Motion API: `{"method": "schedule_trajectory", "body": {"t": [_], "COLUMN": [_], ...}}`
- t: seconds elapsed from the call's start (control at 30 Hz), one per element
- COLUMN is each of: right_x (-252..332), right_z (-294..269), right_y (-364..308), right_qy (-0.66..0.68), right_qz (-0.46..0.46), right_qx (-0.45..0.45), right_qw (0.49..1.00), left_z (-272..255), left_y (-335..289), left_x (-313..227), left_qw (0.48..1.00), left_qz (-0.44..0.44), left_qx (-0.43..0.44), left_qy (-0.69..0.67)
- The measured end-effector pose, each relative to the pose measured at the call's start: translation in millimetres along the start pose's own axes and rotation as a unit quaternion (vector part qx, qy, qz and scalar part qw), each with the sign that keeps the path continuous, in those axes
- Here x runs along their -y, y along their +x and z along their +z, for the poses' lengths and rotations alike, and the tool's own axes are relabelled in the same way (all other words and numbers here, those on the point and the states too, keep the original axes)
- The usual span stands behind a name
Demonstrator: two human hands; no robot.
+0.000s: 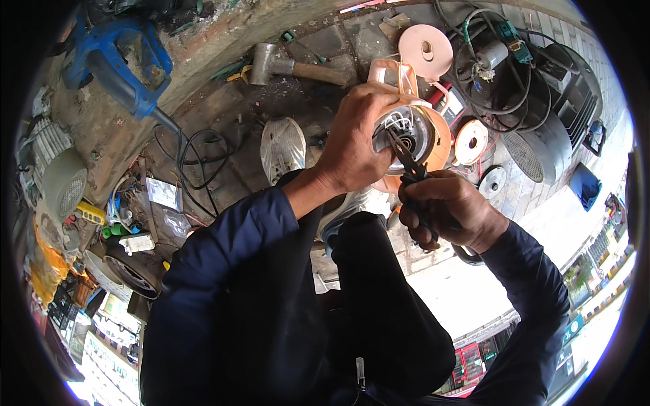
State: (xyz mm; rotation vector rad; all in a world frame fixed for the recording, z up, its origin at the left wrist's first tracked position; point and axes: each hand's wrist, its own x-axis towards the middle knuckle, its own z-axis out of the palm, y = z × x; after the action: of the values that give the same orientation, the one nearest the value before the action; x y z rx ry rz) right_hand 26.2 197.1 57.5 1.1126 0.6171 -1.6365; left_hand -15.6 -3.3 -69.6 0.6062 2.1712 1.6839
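Note:
My left hand (353, 139) is wrapped round the side of an orange-pink motor housing (443, 139) and steadies it in front of my knees. The housing's open end faces me, showing a metal interior with a round bearing-like centre and several loose white wires (399, 122). My right hand (452, 211) grips the dark handles of a pair of pliers (410, 162). Their jaws point into the opening, beside the wires and near my left fingers. Whether the jaws pinch a wire is too small to tell.
A hammer (298, 69) lies beyond my left hand. Up and to the left is a blue power tool (122, 68) with a black cord (193, 159). On the right are a pink disc (425, 53), a white-faced spool (471, 142), coiled black cable (525, 111) and a grey motor (542, 145).

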Motion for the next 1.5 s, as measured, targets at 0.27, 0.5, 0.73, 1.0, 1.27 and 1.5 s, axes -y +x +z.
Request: {"method": "schedule_trajectory", "body": {"t": [0.27,0.5,0.73,1.0,1.27,1.5], "right_x": [8.3,5.6,-4.1,-1.0,-5.0,-24.9], "right_z": [-4.9,-10.7,-19.4,-10.9,-4.4,2.1], "right_y": [-2.5,15.8,5.9,-7.7,-15.6,-5.1], "right_qy": [0.008,-0.095,-0.108,-0.06,-0.005,0.217], "right_qz": [0.017,-0.049,-0.036,0.008,0.037,-0.065], "right_qx": [0.022,0.007,-0.005,-0.013,0.025,0.2], "right_qw": [1.0,0.994,0.993,0.998,0.999,0.953], "left_z": [-3.2,-4.8,-5.8,-8.9,-21.2,-34.6], "left_y": [-1.1,-1.5,-0.6,-1.1,2.1,13.8], "left_x": [2.8,5.3,4.2,1.9,1.2,-9.0], "left_qw": [0.999,0.999,0.998,0.999,0.997,0.993], "left_qz": [-0.024,-0.041,-0.035,-0.005,0.018,0.073], "left_qx": [0.031,0.032,0.044,0.038,0.063,0.028], "left_qy": [-0.023,-0.017,-0.021,-0.01,0.029,0.085]}}
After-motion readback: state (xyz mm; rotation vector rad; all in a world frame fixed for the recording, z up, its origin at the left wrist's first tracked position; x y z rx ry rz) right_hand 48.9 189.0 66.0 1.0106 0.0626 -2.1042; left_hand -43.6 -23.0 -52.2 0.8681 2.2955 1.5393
